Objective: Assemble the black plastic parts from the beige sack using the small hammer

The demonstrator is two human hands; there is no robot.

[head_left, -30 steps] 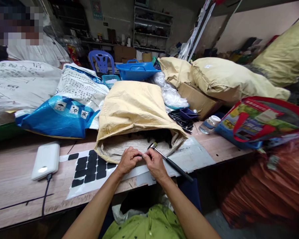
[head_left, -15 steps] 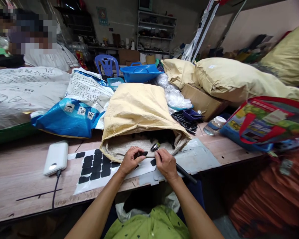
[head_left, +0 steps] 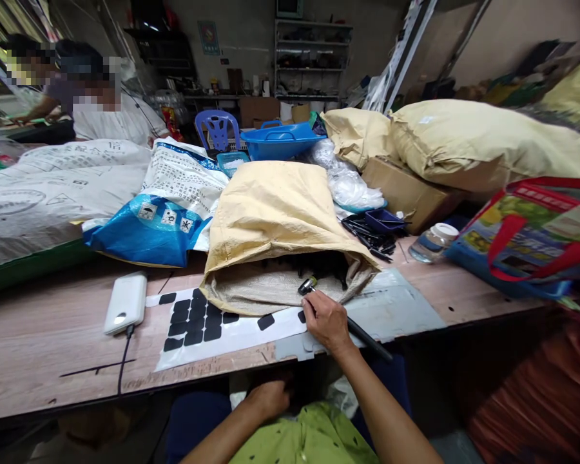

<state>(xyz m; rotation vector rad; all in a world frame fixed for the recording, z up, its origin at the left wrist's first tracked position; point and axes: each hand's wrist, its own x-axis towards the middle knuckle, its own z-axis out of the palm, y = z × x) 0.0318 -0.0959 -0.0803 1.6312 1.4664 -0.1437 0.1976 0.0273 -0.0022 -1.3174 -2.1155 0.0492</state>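
My right hand [head_left: 325,318] rests on the table edge beside a small hammer [head_left: 341,318] with a metal head and black handle; its fingers are curled near the white backing sheet [head_left: 241,335] that carries several black adhesive pads [head_left: 193,322]. Whether the fingers grip the hammer I cannot make out. My left hand [head_left: 270,397] is down below the table edge over my lap, fingers bent, contents hidden. An open tan sack [head_left: 275,225] lies just behind the sheet with black parts inside.
A white power bank [head_left: 125,301] with a cable lies left on the wooden table [head_left: 43,348]. Printed sacks, a blue basket [head_left: 280,138], a cardboard box, black parts, a bottle [head_left: 432,241] and a striped bag [head_left: 531,235] crowd the back and right. A person sits far left.
My left hand left the sheet with a small black piece and dropped below the table edge. My right hand stayed by the hammer. The view shifted left.
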